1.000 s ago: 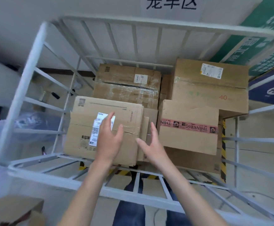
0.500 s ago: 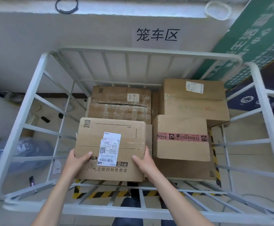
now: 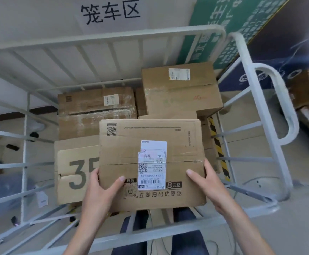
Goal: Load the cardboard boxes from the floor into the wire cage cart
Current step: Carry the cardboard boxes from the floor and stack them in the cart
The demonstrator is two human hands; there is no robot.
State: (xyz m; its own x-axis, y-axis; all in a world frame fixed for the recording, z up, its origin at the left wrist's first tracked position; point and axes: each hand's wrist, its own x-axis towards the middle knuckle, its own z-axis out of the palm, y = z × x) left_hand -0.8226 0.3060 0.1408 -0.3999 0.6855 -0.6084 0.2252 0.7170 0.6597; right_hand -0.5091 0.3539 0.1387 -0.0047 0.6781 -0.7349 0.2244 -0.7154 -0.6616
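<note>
Where the box (image 3: 150,162) is: over the stack (image 3: 179,92) inside the cart (image 3: 113,36), label up
Left hand (image 3: 102,192): gripping near-left edge, thumb on top
Right hand (image 3: 205,183): gripping near-right corner, thumb on top
35 box (image 3: 76,172): lower left, partly covered

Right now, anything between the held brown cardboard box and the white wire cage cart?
Nothing visible: left hand and right hand hold the brown cardboard box past the white wire cage cart rail, over loaded boxes.

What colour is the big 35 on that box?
The 35 is dark grey, head view.
</note>
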